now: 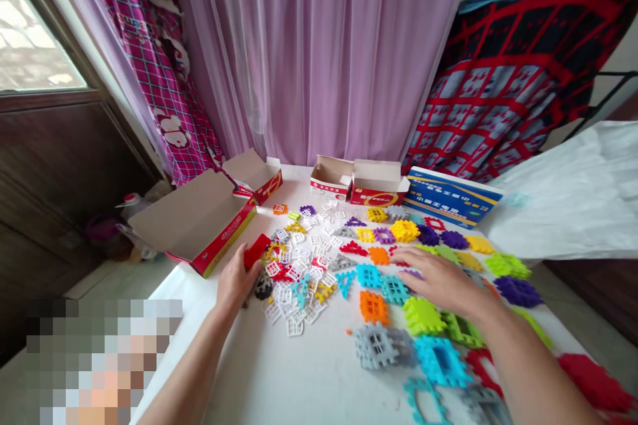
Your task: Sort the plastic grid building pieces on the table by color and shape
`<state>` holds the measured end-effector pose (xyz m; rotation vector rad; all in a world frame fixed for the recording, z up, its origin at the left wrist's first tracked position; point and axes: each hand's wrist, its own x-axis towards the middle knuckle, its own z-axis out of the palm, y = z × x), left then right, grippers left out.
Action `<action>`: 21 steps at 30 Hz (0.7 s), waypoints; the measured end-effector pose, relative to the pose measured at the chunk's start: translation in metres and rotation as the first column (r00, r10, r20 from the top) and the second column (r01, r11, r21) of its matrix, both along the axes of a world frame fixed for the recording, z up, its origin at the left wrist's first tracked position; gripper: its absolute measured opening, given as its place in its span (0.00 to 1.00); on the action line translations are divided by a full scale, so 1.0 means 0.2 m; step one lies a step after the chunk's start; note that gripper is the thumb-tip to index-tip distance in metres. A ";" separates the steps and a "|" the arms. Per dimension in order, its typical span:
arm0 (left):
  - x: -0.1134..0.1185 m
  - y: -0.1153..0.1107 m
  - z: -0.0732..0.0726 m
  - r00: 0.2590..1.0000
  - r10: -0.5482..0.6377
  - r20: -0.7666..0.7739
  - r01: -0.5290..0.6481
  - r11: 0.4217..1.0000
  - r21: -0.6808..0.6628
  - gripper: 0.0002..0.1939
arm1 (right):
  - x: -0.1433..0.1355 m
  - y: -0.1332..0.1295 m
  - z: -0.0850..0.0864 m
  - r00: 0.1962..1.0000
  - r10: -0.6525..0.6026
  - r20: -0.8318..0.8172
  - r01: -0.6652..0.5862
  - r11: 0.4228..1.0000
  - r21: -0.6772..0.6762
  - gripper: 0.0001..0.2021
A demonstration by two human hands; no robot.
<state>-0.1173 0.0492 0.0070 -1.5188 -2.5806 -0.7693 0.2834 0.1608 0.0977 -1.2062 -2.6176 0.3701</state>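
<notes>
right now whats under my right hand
Parts of a purple plastic piece and a red one show around the fingers of your right hand; anything beneath the palm is covered.

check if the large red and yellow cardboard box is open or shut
Open: the box shows its plain grey inner face above its printed wall.

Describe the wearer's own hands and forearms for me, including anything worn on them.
The left hand and right hand are both ungloved, with slender fingers. Both forearms are bare as far as the picture shows, with no sleeve, watch or bracelet visible. No ring stands out, though the fingers are too small and soft in the picture to be certain.
</notes>
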 end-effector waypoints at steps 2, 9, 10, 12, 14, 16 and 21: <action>-0.04 0.02 0.03 0.999 0.032 0.044 -0.029 0.997 -0.072 0.22 | -0.04 -0.10 0.02 0.993 0.000 -0.119 -0.001 1.000 -0.008 0.15; -0.10 0.15 0.14 0.995 0.073 -0.064 -0.075 0.997 -0.031 0.21 | -0.18 -0.33 0.17 0.931 0.022 -0.364 -0.007 0.999 0.044 0.14; -0.10 0.17 0.14 0.995 0.063 -0.084 -0.065 0.997 -0.028 0.21 | -0.19 -0.34 0.19 0.925 0.025 -0.380 -0.007 0.999 0.050 0.13; -0.12 0.20 0.12 0.994 0.056 -0.099 -0.061 0.997 -0.051 0.22 | -0.19 -0.34 0.20 0.915 0.025 -0.403 -0.001 0.998 0.060 0.13; -0.12 0.22 0.11 0.993 0.045 -0.111 -0.054 0.996 -0.073 0.23 | -0.18 -0.32 0.20 0.907 0.021 -0.420 0.012 0.997 0.078 0.13; -0.10 0.24 0.11 0.990 0.017 -0.138 -0.028 0.997 -0.074 0.24 | -0.15 -0.29 0.17 0.900 0.016 -0.435 0.033 0.994 0.104 0.12; -0.03 0.40 0.18 0.966 -0.189 -0.176 0.167 0.977 -0.131 0.23 | -0.09 -0.22 0.12 0.883 -0.021 -0.469 0.112 0.980 0.167 0.11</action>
